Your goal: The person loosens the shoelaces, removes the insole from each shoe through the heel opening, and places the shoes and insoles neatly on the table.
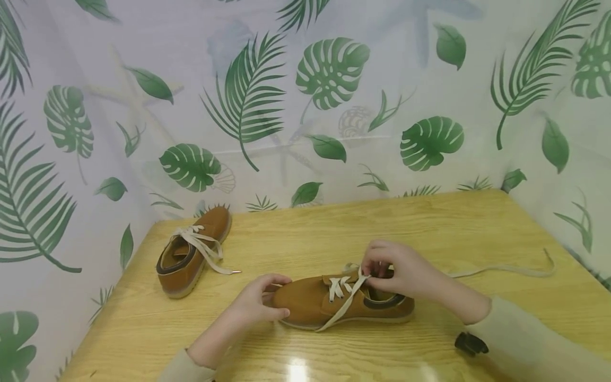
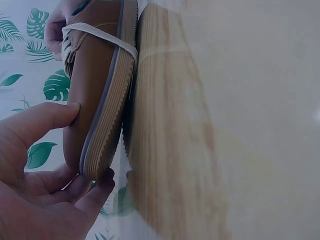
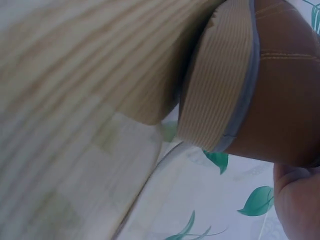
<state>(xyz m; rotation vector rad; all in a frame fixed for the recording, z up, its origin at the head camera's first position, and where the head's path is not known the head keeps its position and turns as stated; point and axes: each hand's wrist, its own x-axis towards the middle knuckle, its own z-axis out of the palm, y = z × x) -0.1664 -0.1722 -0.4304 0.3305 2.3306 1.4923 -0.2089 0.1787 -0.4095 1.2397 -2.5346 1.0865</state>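
A brown lace-up shoe [image 1: 300,300] lies on the table with its toe to the left. My left hand [image 1: 253,302] grips the toe, thumb on the near side and fingers around the front, as the left wrist view shows. At the shoe's opening, my right hand [image 1: 404,269] pinches the pale shoelace [image 1: 347,302] between thumb and fingers. One length of lace slants from there over the near side down to the sole. The right wrist view shows the heel [image 3: 285,110] and its ribbed sole [image 3: 217,80], with part of the hand at the lower right.
A matching brown shoe [image 1: 217,223] stands at the table's back left, its laces hanging loosely to the tabletop. Another length of lace [image 1: 506,269] trails right across the wooden table [image 1: 477,223]. A leaf-patterned cloth [image 1: 267,159] hangs behind. A small black device [image 1: 471,344] sits by the right sleeve.
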